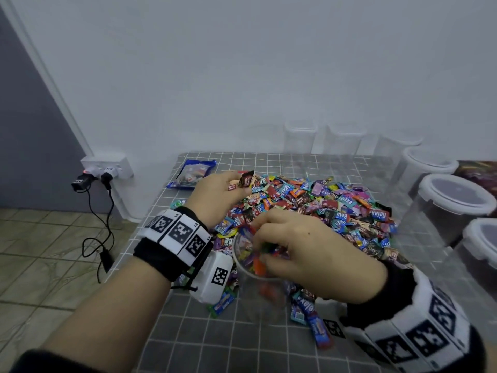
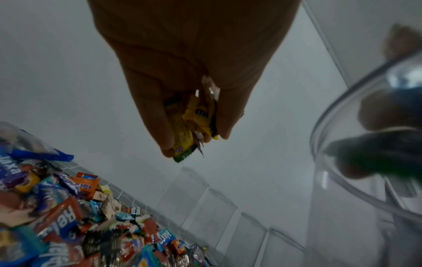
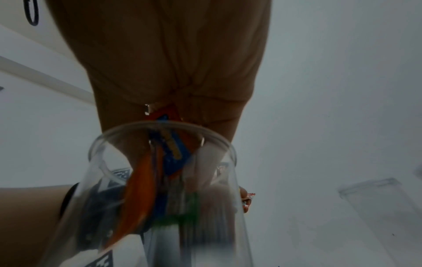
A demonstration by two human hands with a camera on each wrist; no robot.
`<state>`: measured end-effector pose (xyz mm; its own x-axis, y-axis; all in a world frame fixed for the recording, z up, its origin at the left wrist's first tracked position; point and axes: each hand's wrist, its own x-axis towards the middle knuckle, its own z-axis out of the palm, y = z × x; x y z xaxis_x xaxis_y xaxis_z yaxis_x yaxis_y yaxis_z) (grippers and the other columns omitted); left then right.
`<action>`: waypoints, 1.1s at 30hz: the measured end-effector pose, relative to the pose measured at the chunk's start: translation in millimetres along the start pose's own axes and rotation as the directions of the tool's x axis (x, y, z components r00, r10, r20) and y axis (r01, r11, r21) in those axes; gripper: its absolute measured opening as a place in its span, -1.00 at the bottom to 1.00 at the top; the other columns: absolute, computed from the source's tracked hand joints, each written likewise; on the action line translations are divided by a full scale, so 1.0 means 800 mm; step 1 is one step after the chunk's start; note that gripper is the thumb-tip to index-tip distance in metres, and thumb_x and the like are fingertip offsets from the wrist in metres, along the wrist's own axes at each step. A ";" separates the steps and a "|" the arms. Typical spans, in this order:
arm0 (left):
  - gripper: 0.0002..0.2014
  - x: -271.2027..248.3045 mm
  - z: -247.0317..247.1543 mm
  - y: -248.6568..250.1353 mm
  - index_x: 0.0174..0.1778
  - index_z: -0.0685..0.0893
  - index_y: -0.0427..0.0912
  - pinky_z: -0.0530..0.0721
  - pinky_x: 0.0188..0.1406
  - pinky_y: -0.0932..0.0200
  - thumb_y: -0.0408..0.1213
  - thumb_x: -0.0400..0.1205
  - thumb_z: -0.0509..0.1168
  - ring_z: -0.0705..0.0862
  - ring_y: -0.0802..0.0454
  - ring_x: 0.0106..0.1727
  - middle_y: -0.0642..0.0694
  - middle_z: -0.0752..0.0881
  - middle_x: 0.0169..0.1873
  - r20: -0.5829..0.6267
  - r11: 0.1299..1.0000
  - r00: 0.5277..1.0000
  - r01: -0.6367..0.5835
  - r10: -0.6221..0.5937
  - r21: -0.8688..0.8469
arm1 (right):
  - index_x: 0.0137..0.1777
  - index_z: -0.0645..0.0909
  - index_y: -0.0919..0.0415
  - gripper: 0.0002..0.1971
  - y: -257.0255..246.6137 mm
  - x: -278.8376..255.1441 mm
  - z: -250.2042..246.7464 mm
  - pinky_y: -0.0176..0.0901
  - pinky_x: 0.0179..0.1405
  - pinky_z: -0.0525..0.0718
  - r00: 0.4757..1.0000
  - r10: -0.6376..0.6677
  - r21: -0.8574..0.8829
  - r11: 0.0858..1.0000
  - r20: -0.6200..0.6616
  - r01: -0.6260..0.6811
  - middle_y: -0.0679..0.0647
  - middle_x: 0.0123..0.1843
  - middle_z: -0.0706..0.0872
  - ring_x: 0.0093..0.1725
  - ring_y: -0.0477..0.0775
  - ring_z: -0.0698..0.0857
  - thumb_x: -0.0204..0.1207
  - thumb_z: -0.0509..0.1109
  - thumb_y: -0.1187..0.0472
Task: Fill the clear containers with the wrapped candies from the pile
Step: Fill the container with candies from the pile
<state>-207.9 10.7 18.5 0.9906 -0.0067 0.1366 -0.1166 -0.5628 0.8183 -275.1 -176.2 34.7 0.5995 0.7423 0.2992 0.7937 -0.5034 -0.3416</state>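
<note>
A big pile of wrapped candies [image 1: 317,208] lies on the grey checked tablecloth. In front of it stands a clear round container [image 1: 258,281] with some candies inside. My right hand [image 1: 269,243] is over its mouth, fingers bunched round several candies [image 3: 170,144] that hang into the opening. My left hand [image 1: 236,184] hovers above the pile's left edge and grips a small bunch of candies [image 2: 194,122], among them a yellow one and a dark wrapper sticking out. The container's rim [image 2: 342,112] shows at the right of the left wrist view.
Several empty clear containers [image 1: 344,141] line the back and right edge of the table; two lidded ones [image 1: 454,200] stand nearer on the right. A blue-edged bag [image 1: 192,173] lies at the back left. Loose candies [image 1: 309,316] lie by the container. Plugged chargers [image 1: 94,179] hang on the wall.
</note>
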 end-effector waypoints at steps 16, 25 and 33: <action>-0.15 -0.008 0.000 -0.006 0.30 0.65 -0.13 0.63 0.20 -0.24 0.33 0.17 0.27 0.68 -0.11 0.20 -0.11 0.73 0.17 0.031 0.999 0.999 -0.009 0.010 -0.031 | 0.59 0.01 -0.21 0.15 0.010 -0.031 0.024 -0.65 0.33 0.27 0.928 0.367 0.599 0.729 0.070 -0.333 -0.49 0.50 0.18 0.45 -0.58 0.19 0.08 0.67 -0.21; -0.65 -0.009 -0.005 0.002 0.24 0.67 -0.23 0.67 -0.27 0.29 -0.20 0.56 0.40 0.70 0.27 -0.30 -0.05 0.75 -0.07 -0.024 0.997 0.999 -0.033 0.031 -0.065 | 0.29 0.25 -0.25 -0.16 0.021 -0.033 0.043 -0.41 0.38 0.45 0.903 0.416 0.709 0.605 0.105 -0.361 -0.24 0.36 0.50 0.36 -0.39 0.49 0.17 0.70 0.23; -0.43 -0.006 -0.009 0.012 0.23 0.69 -0.18 0.63 0.12 -0.10 0.08 0.37 0.36 0.71 -0.07 -0.01 -0.12 0.76 0.06 -0.037 0.996 0.998 -0.058 0.056 -0.065 | 0.48 0.23 0.09 -0.02 0.047 -0.009 0.045 -0.18 0.45 0.45 0.881 0.472 0.655 0.673 -0.025 -0.342 -0.14 0.36 0.52 0.37 -0.17 0.53 0.11 0.73 0.13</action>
<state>-214.5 11.3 30.1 0.9792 -0.0076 0.2029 -0.1787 -0.5062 0.8437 -252.9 -184.5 -12.6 0.9056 0.4054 0.1246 0.2618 -0.3032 -0.9162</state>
